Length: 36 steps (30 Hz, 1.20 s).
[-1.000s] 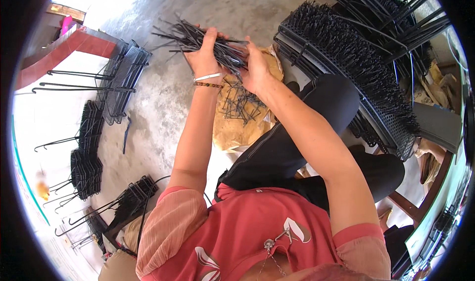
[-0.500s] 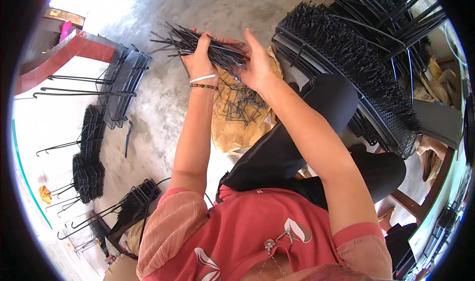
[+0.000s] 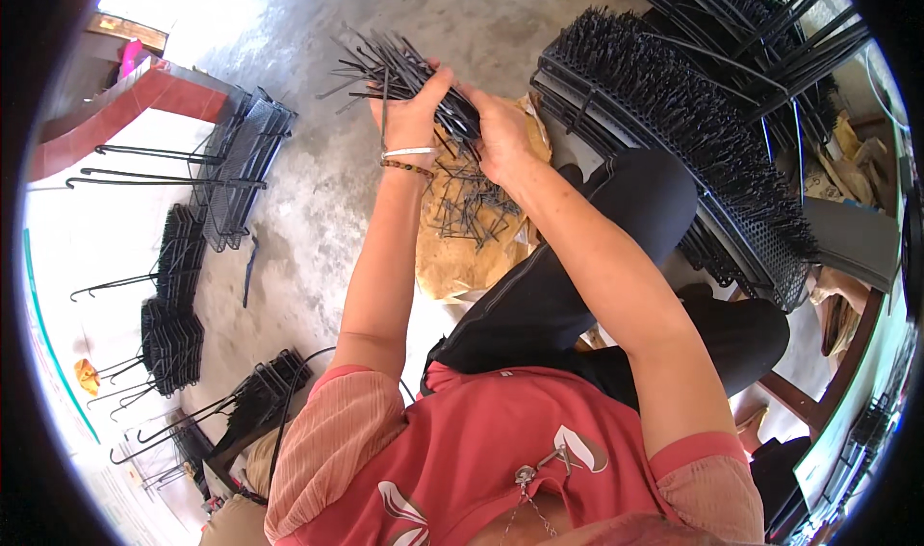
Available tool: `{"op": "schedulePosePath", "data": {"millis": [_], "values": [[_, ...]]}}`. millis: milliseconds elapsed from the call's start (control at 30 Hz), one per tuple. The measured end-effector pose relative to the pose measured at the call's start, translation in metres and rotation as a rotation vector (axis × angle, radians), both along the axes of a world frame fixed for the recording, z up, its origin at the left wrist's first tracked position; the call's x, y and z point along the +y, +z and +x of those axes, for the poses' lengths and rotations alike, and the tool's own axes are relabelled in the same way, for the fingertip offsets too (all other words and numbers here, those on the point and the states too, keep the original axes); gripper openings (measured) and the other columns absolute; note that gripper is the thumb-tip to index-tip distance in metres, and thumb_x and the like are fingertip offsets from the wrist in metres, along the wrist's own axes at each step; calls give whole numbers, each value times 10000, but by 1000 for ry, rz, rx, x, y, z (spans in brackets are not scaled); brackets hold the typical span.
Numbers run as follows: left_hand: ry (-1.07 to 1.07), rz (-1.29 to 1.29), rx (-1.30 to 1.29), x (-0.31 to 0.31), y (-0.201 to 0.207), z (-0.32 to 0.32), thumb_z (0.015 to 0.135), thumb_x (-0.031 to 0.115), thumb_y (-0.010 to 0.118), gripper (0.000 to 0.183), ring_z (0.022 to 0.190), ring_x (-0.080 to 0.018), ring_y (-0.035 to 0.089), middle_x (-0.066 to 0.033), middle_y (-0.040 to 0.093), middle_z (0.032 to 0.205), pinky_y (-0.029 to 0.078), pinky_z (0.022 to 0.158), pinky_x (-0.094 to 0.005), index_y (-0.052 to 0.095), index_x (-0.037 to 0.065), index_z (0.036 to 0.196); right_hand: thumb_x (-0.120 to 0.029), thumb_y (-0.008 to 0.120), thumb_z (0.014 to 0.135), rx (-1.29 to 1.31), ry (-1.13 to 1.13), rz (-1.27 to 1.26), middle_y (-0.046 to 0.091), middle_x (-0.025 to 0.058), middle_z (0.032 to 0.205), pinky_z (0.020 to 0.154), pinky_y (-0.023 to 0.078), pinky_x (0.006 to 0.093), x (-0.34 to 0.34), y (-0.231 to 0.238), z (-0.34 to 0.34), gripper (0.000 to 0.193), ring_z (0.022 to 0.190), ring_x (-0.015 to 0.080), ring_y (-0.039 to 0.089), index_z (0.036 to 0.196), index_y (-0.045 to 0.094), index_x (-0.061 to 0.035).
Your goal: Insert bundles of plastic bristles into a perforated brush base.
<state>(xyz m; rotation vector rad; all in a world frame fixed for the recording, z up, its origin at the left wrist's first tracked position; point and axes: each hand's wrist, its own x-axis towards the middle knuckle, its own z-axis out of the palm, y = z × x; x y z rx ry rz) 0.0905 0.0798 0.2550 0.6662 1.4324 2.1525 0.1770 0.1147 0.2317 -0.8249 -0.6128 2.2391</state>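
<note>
A thick bundle of thin black metal rods [image 3: 399,68] is gathered between my two hands, its loose ends fanning out to the far left. My left hand [image 3: 414,113] wraps round the bundle, thumb on top; a white band and a beaded bracelet circle that wrist. Against the near right end of the bundle, my right hand [image 3: 500,132] is closed with its fingers partly hidden behind the rods. Below both hands, more loose black rods [image 3: 472,204] lie scattered on a flattened brown paper sheet [image 3: 452,267] on the floor.
Right of my knees stands a long black perforated rack [image 3: 674,113] packed with upright rods. Along the left are stacked black mesh racks [image 3: 236,171] with long hooked wires, and further black hooked frames [image 3: 173,344]. A grey panel [image 3: 852,238] sits at the far right.
The bundle has tilted steeper, its fanned ends rising. My right hand has closed in from spread fingers to grip the bundle's near end, and my left hand has shifted slightly right.
</note>
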Motion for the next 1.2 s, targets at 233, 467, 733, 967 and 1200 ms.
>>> {"op": "schedulePosePath", "data": {"millis": [233,467,733,967,1200], "values": [[31,111,-155,2,11,-9,725,-39,664,190,643,-220,597,-90,589,815,526,626,-325,557,-18,880,-413,501,901,-22,25,-204,618,65,980,794,448,324,-1,4,2,403,891,167,574,1014,594,-38],[74,108,182,-5,15,11,737,-60,656,256,734,-222,627,-88,577,850,540,665,-339,523,-15,950,-327,449,927,191,88,-226,605,65,1026,811,444,347,2,-3,-4,333,943,179,560,1085,555,-52],[102,69,245,1,5,7,645,29,748,283,647,-111,577,-41,618,742,482,614,-257,581,-14,869,-240,432,919,255,107,-240,619,68,961,729,480,333,-5,-4,-5,250,866,189,595,1020,573,-59],[-71,29,5,-2,3,8,754,14,647,350,626,-157,598,-67,608,776,502,601,-277,518,-49,1073,-285,418,934,205,120,-193,604,72,954,679,480,325,-10,-13,-8,290,829,170,586,1065,539,-56],[-143,-3,108,-8,25,-5,761,8,632,477,633,-168,584,-70,572,817,510,585,-300,447,-39,1197,-510,453,889,-223,100,-240,573,86,943,724,456,360,-7,-20,-9,493,828,183,559,1105,516,-71]]}}
